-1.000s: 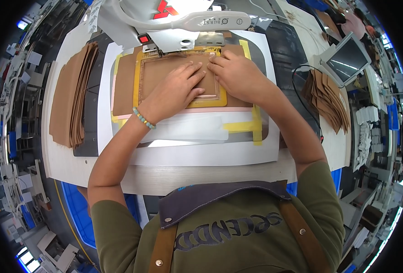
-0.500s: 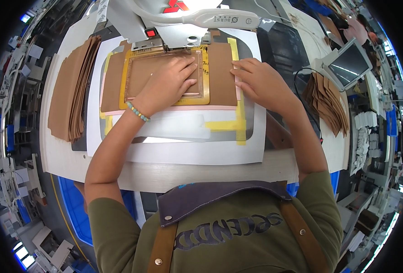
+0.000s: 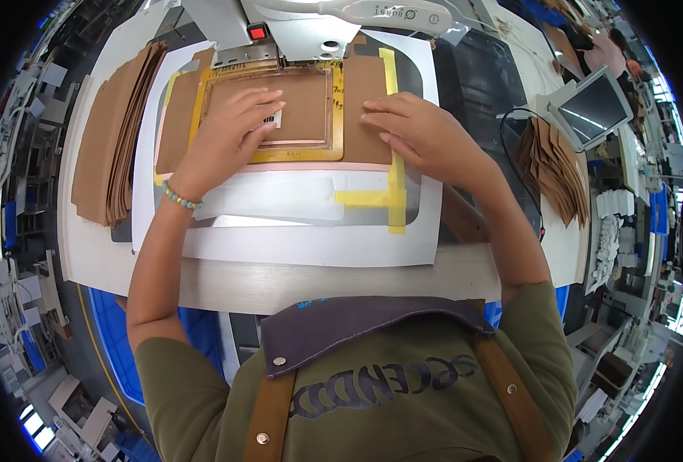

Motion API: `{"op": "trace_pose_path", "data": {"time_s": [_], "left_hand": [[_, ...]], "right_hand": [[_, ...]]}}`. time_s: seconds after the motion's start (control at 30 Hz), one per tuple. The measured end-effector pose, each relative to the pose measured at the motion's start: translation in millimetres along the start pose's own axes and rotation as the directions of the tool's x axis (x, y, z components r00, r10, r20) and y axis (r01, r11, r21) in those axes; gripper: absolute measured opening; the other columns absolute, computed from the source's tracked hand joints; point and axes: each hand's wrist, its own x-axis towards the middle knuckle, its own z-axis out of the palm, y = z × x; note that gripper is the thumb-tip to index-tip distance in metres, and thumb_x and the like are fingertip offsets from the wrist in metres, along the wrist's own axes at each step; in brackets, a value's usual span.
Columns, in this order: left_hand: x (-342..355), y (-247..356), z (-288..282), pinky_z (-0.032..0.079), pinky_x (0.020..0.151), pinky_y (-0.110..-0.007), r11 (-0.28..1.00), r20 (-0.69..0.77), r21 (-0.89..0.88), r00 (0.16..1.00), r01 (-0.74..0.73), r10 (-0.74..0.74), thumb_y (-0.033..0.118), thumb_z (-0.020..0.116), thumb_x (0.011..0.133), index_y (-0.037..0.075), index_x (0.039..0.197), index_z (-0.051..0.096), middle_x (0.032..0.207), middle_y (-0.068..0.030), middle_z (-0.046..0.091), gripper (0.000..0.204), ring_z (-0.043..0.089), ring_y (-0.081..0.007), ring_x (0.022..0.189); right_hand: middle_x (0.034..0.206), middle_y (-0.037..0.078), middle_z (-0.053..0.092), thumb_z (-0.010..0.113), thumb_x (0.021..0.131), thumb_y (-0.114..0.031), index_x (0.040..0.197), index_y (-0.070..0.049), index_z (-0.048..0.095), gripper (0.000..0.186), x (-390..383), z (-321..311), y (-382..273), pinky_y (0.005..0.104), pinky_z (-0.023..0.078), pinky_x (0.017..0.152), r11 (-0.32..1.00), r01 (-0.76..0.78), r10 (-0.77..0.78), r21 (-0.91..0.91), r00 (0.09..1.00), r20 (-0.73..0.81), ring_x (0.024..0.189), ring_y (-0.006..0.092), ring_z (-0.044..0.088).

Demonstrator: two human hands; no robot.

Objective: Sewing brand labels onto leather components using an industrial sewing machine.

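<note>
My left hand (image 3: 233, 135) lies over the left half of a yellow-edged clear frame (image 3: 337, 115), its fingers stretched out. A small white label with dark print (image 3: 277, 119) shows beside its fingers on brown material; part of it is hidden. The frame rests on a flat brown piece (image 3: 366, 142) with a pink strip along its near edge. Over the right part of that piece reaches my right hand (image 3: 426, 142), fingers extended and slightly apart, holding nothing visible. Whether its fingertips touch the piece I cannot tell. Yellow tape (image 3: 397, 204) runs beneath this hand.
A white sewing machine head (image 3: 303, 35) with a red switch stands over the frame's far edge. Stacks of brown pieces lie at left (image 3: 114, 138) and right (image 3: 553, 173). A small screen (image 3: 592, 112) stands at far right. White sheeting (image 3: 310, 250) covers the table's middle.
My left hand has moved left across the frame, uncovering part of the white label. My right hand has shifted left from the taped edge onto the brown piece. The whole view has shifted slightly.
</note>
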Motion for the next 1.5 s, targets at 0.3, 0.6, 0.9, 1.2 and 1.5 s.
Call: {"op": "trace_pose_path", "data": {"time_s": [0.3,0.6,0.9,1.2,1.5], "left_hand": [[-4.8,6.6,6.4,0.036,0.128,-0.049,0.991,0.165,-0.07,0.978,-0.114,0.124,0.02,0.077,0.096,0.012,0.141,0.073,0.163,-0.0057,0.056,0.045,0.042,-0.0332,0.157],[4.0,-1.9,10.6,0.026,0.13,-0.053,0.979,0.225,-0.145,0.958,-0.147,0.177,0.03,0.081,0.093,0.022,0.143,0.073,0.171,-0.0054,0.047,0.051,0.034,-0.0347,0.161],[15.3,-10.1,7.5,0.023,0.132,-0.052,0.978,0.273,-0.169,0.948,-0.123,0.166,0.034,0.084,0.09,0.025,0.142,0.075,0.172,-0.0012,0.046,0.053,0.033,-0.0323,0.161],[28.1,-12.9,6.3,0.025,0.132,-0.052,0.982,0.29,-0.136,0.942,-0.132,0.167,0.033,0.084,0.09,0.026,0.139,0.077,0.17,0.0005,0.048,0.049,0.035,-0.0313,0.16],[42.8,-25.3,13.1,0.029,0.13,-0.05,0.983,0.22,-0.093,0.96,-0.158,0.175,0.033,0.084,0.092,0.024,0.138,0.077,0.167,-0.003,0.052,0.047,0.039,-0.0326,0.158]], "right_hand": [[0.127,0.006,0.075,0.066,0.092,-0.006,0.131,-0.008,0.073,0.039,61.7,51.2,-1.1,0.037,0.055,0.095,0.966,0.115,-0.135,-0.231,0.988,-0.074,0.116,0.0236,0.067],[0.124,0.004,0.075,0.066,0.093,-0.009,0.13,-0.007,0.073,0.037,59.8,54.6,1.1,0.0354,0.054,0.092,0.951,0.126,-0.16,-0.281,0.982,-0.104,0.119,0.021,0.065],[0.13,0.007,0.074,0.065,0.091,-0.003,0.13,-0.007,0.073,0.04,43.7,26.9,0.4,0.0389,0.054,0.1,0.987,0.059,-0.065,-0.147,0.997,-0.037,0.121,0.0261,0.065],[0.134,0.01,0.073,0.063,0.098,-0.008,0.124,-0.005,0.076,0.029,-4.0,16.0,54.2,0.0421,0.051,0.11,0.986,-0.166,0.157,-0.019,0.958,-0.241,0.128,0.0308,0.063],[0.131,0.008,0.076,0.064,0.098,-0.011,0.118,-0.005,0.078,0.025,-6.5,18.5,66.8,0.0458,0.049,0.11,0.98,-0.196,0.179,-0.02,0.929,-0.325,0.131,0.0307,0.063]]}}
